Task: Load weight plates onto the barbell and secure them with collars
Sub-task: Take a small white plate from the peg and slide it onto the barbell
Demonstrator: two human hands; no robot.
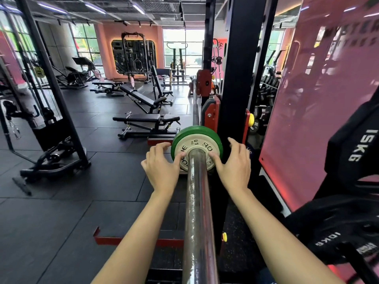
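Two plates already sit on the barbell sleeve, far up it toward the rack upright: a green plate behind and a small white plate in front. The left hand and right hand flank the white plate, fingers spread and loosely bent, thumbs pressing its face on either side of the bar; neither hand grips anything.

I judge the loading of this end close to done: the small plate looks seated against the green one, though the seam between them is hidden. No collar is on the sleeve, and none is in view, so securing remains (the far end of the bar cannot be judged from here).

The bare sleeve toward the camera leaves plenty of run for a collar. Tight spots are the upright just right of the plates and the black stored plates at the right; the floor on the left lies open.
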